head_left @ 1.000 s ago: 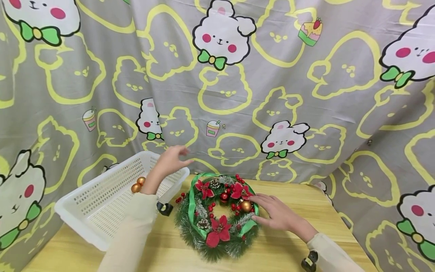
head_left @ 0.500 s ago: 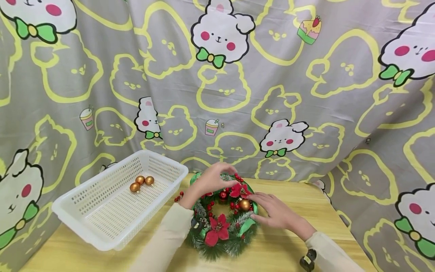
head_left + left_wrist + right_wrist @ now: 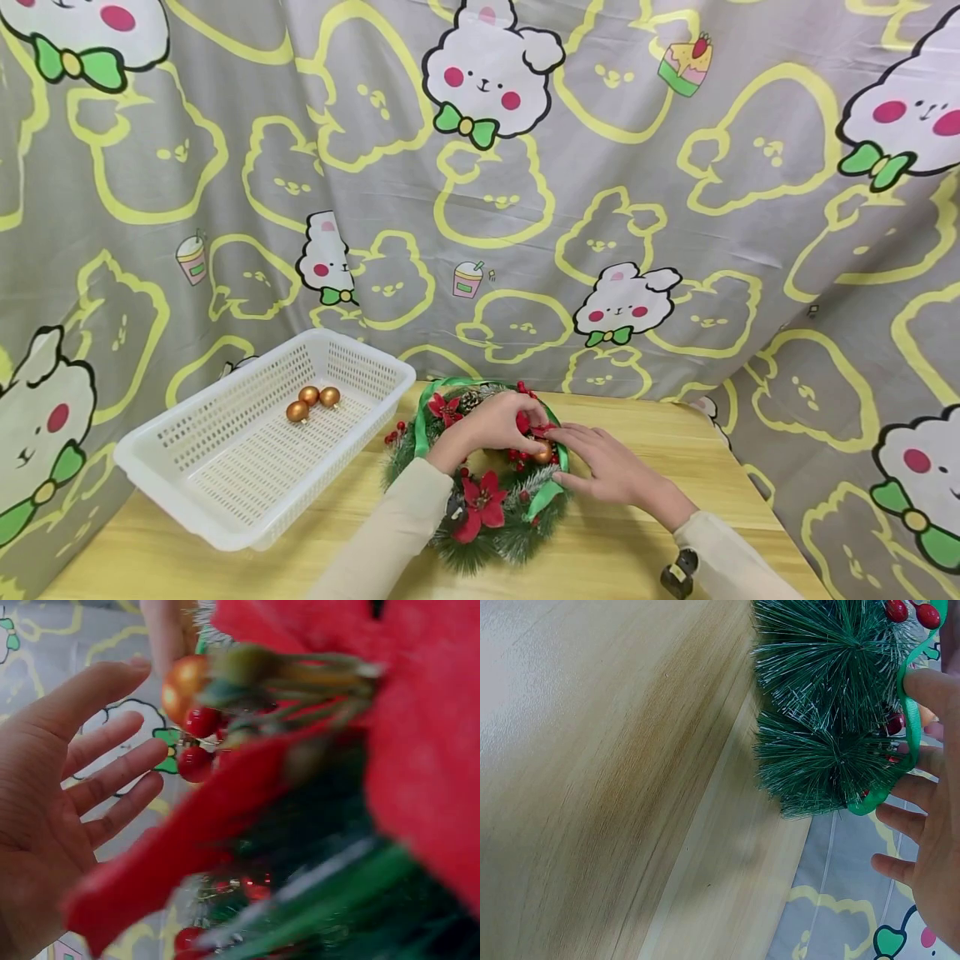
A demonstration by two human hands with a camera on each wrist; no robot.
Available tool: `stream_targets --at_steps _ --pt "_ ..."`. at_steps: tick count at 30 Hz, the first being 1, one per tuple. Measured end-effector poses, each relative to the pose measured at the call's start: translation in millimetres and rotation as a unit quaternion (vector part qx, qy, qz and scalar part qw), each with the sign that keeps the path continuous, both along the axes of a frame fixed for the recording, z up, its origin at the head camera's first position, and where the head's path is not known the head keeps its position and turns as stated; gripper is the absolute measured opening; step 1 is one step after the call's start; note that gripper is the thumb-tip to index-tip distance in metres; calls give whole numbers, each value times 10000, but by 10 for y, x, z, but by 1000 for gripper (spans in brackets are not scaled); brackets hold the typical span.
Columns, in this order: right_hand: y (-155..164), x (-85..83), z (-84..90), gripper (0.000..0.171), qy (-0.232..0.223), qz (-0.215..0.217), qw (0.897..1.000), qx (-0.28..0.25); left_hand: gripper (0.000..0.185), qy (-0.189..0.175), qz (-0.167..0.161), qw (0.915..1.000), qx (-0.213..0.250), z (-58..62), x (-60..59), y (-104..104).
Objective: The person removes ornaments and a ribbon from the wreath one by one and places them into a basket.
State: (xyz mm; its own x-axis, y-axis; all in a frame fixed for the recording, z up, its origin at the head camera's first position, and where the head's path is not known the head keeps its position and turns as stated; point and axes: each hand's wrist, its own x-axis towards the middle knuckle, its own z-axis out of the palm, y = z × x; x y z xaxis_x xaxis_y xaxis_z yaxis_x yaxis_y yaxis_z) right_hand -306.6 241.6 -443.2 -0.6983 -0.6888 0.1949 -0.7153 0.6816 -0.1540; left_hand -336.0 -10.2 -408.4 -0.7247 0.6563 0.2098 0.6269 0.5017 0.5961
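Observation:
A green wreath (image 3: 480,508) with red poinsettias, berries and pine cones lies on the wooden table (image 3: 637,550). My left hand (image 3: 495,425) reaches over its upper part, fingertips beside a gold ball (image 3: 542,455) set in the wreath. In the left wrist view that hand (image 3: 67,787) has its fingers spread and holds nothing, close to the gold ball (image 3: 184,679) and red berries (image 3: 199,720). My right hand (image 3: 607,475) rests flat on the wreath's right side. The right wrist view shows its fingers (image 3: 930,847) against the green needles (image 3: 825,712) and ribbon.
A white perforated basket (image 3: 225,385) stands at the left of the table with three gold balls (image 3: 309,402) inside. A patterned grey curtain (image 3: 675,208) hangs close behind the table. Bare wood (image 3: 592,787) lies in front of the wreath.
My left hand has moved from above the basket's rim rightward and down onto the wreath, next to the gold ball. The right hand has stayed on the wreath.

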Motion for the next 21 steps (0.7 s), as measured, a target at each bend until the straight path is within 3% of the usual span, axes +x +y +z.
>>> stream_targets --at_steps 7,14,21 --pt "-2 -5 -8 65 110 36 9999 -9 28 -141 -24 9996 -259 -33 17 4" --pt "9 4 3 68 -38 -48 10000 60 25 -13 -2 9978 -670 -35 21 22" --pt "12 -4 -11 68 5 -39 10000 40 22 -17 -27 9981 -619 -23 12 20"
